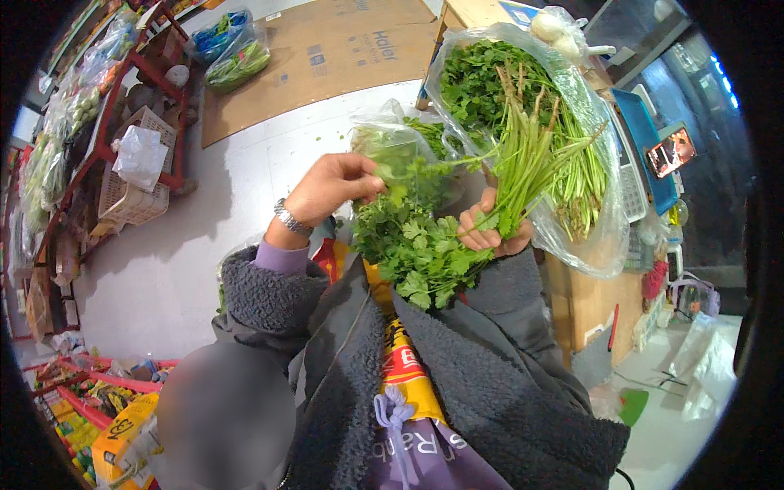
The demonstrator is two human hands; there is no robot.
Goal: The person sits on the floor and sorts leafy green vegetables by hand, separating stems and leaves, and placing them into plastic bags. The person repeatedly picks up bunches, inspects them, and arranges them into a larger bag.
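My right hand (499, 228) grips a bunch of cilantro (527, 165) by its stems, with the roots pointing up and away and the leaves hanging toward my jacket. Thumb and finger of my left hand (367, 184) pinch at a leafy sprig beside the bunch's leaves; a metal watch is on that wrist. Under and behind the held stems, a large clear plastic bag (614, 245) lies open on the wooden counter, full of more cilantro (484, 79). Beyond my left hand is a smaller clear bag (392, 138) with greens inside.
A scale (631, 184) and a lit phone (672, 153) are on the counter at right, with white onions in a bag (554, 33) at its far end. Flattened cardboard (324, 67) with bagged vegetables (239, 64) lies on the floor. Red shelves (116, 79) and plastic baskets (131, 196) stand at left.
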